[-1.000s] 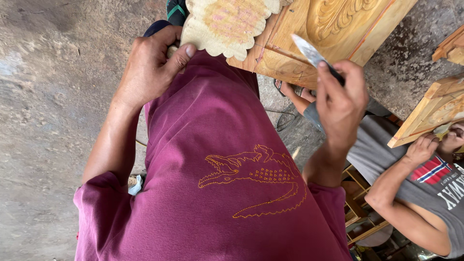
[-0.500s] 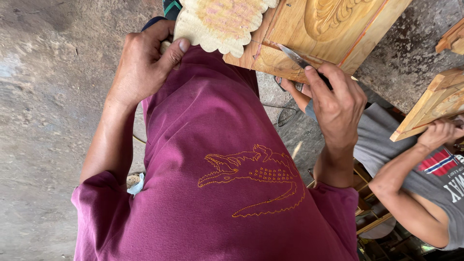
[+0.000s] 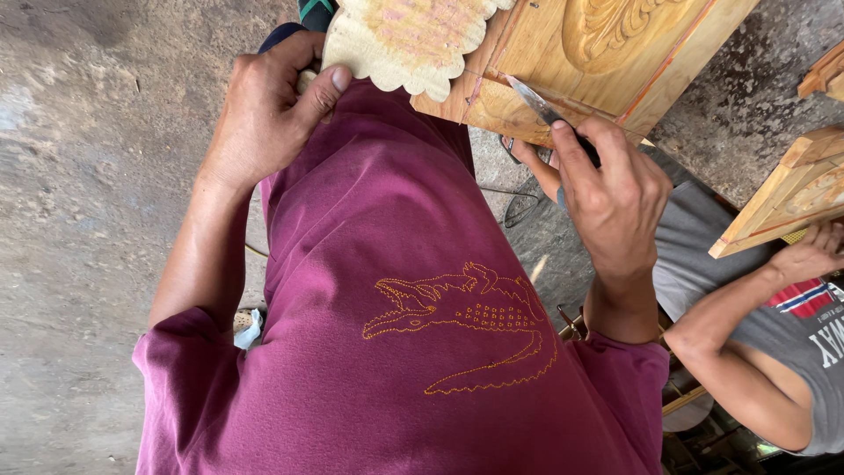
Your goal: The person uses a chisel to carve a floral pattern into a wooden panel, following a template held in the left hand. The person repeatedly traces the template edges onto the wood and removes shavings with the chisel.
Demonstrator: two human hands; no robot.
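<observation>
While my left hand (image 3: 264,119) pinches the scalloped edge of the pale carved wooden panel (image 3: 563,53) above my maroon shirt (image 3: 413,352), my right hand (image 3: 615,198) is clenched round a thin steel-bladed carving knife (image 3: 538,104), tip touching the panel's lower edge.

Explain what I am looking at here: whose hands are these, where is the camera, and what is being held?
The camera sits on a person's head and looks down, so their maroon shirt fills the middle. Their left hand grips a pale scalloped wooden piece. Their right hand holds a thin metal blade, its tip against a carved wooden panel. Below is a concrete floor. At the right, another person in a grey shirt steadies a second wooden piece with one hand.
</observation>
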